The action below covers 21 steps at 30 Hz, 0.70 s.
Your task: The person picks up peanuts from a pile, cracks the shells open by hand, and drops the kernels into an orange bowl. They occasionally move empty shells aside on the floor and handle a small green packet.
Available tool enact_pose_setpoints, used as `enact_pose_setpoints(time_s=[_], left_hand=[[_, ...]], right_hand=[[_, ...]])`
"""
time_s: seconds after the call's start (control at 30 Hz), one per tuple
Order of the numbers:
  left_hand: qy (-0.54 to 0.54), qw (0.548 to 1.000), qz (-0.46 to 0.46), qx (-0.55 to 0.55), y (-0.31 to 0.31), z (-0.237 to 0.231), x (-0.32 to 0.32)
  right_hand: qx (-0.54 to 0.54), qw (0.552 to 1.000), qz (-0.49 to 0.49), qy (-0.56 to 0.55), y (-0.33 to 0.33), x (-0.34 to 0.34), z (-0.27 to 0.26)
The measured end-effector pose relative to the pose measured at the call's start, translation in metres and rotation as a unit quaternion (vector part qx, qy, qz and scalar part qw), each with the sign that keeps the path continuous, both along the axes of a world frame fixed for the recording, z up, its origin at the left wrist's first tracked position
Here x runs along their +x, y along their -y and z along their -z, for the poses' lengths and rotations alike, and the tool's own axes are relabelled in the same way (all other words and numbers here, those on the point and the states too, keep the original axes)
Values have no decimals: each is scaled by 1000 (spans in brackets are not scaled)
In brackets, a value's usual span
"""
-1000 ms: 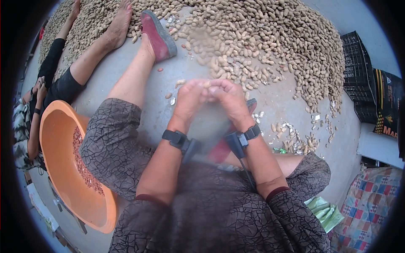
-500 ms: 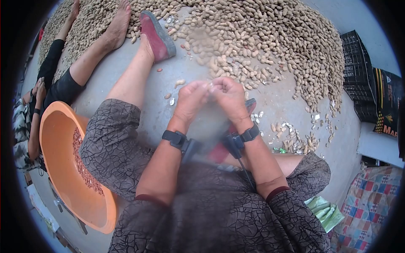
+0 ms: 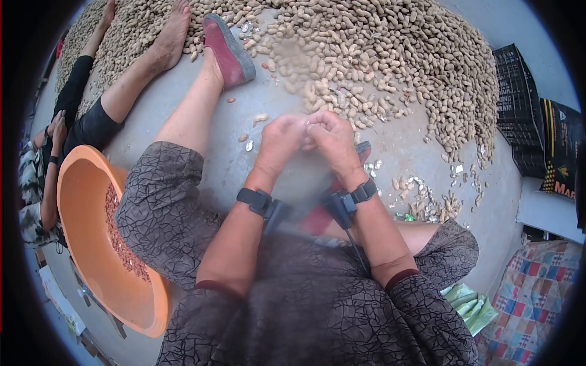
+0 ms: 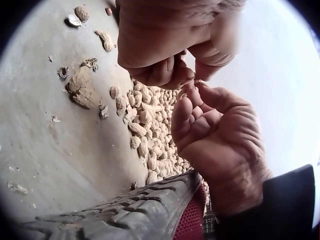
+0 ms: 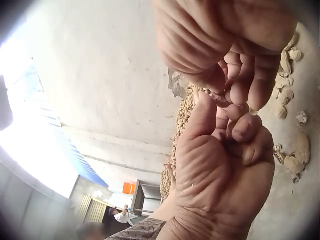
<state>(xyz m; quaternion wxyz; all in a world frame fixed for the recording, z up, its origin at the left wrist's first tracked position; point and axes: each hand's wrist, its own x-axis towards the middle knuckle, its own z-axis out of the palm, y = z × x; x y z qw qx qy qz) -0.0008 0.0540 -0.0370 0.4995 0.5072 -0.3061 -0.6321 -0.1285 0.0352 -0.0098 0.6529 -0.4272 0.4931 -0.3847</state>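
Note:
In the head view my left hand [image 3: 281, 141] and right hand [image 3: 332, 139] meet in front of me with their fingertips together. Both thumbs and fingers are curled in and pinch a small peanut [image 5: 217, 98], mostly hidden by the fingertips. The left wrist view has the left hand [image 4: 165, 42] above and the right hand [image 4: 222, 135] below, fingertips touching. Beyond them lies a large heap of unshelled peanuts [image 3: 390, 55] on the floor.
An orange basin [image 3: 82, 201] with shelled red kernels [image 3: 125, 241] stands to my left. Broken shells [image 3: 430, 204] lie at right. Another person's bare foot [image 3: 171, 39] is by the heap. Black crates [image 3: 516, 97] and a printed sack [image 3: 558, 149] stand far right.
A pale peanut showed between the fingers a second ago; the fingertips now cover most of it. The hands have drawn closer together, while the arms stay nearly in place.

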Motion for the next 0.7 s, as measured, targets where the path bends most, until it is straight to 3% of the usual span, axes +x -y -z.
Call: enact_pose_setpoints(time_s=[0.07,0.13,0.17,0.23,0.27,0.33,0.7], left_hand=[[36,999,11,-10,-1,5,-1],[202,973,8,-107,-4,15,-4],[202,974,9,-107,-5,20,-5],[315,939,31,-135,-6,20,-9],[314,939,32,-136,-7,20,-12],[412,891,10,-192,-8,12,-16],[443,871,-39,-211,-10,23,-17]], right_hand=[[-4,1000,-7,-9,0,0,-4],[26,999,-6,-43,0,0,-8],[26,999,-5,-42,0,-1,-8],[30,998,-4,-59,1,-4,-8],[30,998,-3,-60,0,-4,-7],[27,996,27,-78,-1,-2,-3],[-33,989,53,-131,-8,8,10]])
